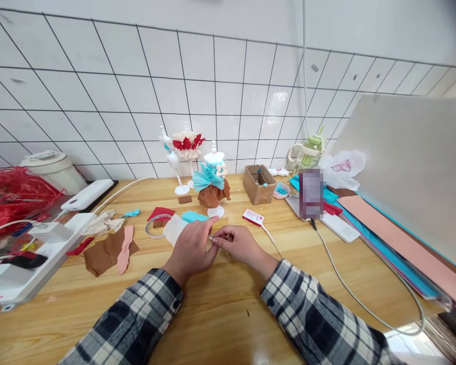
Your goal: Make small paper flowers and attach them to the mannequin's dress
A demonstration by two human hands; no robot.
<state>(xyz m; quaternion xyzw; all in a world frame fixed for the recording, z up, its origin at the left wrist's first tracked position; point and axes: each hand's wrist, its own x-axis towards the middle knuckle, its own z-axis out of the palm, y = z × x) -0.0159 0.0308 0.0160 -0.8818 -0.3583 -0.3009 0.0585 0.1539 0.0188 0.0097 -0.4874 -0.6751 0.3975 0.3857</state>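
My left hand (192,248) and my right hand (240,244) meet fingertip to fingertip above the wooden table (220,314). Both pinch something small and thin between them; I cannot make out what it is. Just beyond the left hand lie a white paper piece (174,228), a turquoise paper piece (193,216) and a red paper piece (160,212). A miniature mannequin in a turquoise and brown paper dress (212,182) stands behind the hands. A second small mannequin with red bows (186,147) stands further back.
Brown and pink paper scraps (110,251) lie at the left, beside a white power strip (30,263) and red raffia (11,195). A cardboard box (259,183), a small red box (253,217), a phone (311,193), a cable (349,289) and stacked coloured sheets (395,243) occupy the right.
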